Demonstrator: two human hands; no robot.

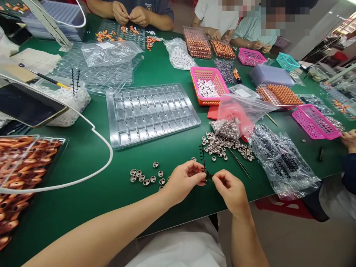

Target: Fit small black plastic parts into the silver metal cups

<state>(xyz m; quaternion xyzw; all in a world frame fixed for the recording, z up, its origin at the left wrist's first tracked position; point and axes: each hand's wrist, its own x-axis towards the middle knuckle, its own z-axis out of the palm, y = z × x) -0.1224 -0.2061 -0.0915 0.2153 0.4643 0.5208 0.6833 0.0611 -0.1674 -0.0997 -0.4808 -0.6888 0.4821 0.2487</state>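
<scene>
Two bare hands meet just above the near edge of the green table [83, 155], and between them stands a thin black plastic strip with small side teeth [203, 157], upright and rising from the fingertips. The left hand [185, 180] pinches the strip's lower end between thumb and forefinger, the other fingers curled in. The right hand [230, 191] has its thumb and forefinger pressed together at the same spot, touching the left fingertips; what it nips there is too small to tell, perhaps a tiny part of the strip.

Just to the left of the left hand lies a loose cluster of small round silver metal caps [146, 177], a few of them almost touching the knuckles. Beyond both hands, near the strip's top, a wider scatter of the same silver caps [222, 146] is spread on the table, with slim metal tweezers [239, 163] lying slantwise at its edge. Behind that scatter a clear plastic bag with a pinkish tint [239, 115] spills more caps. To the right of the right hand sits a crumpled clear bag of black strips [280, 163].

Farther off, beyond the left hand, a clear moulded plastic tray with rows of rectangular pockets [151, 113] lies flat, and past it a pink plastic basket rimmed in orange [196, 78] holds white pieces. Well to the left, a clear tray of orange parts [19, 159] lies on the table. Across the table, other people's hands [130, 15] work over more orange pieces.
</scene>
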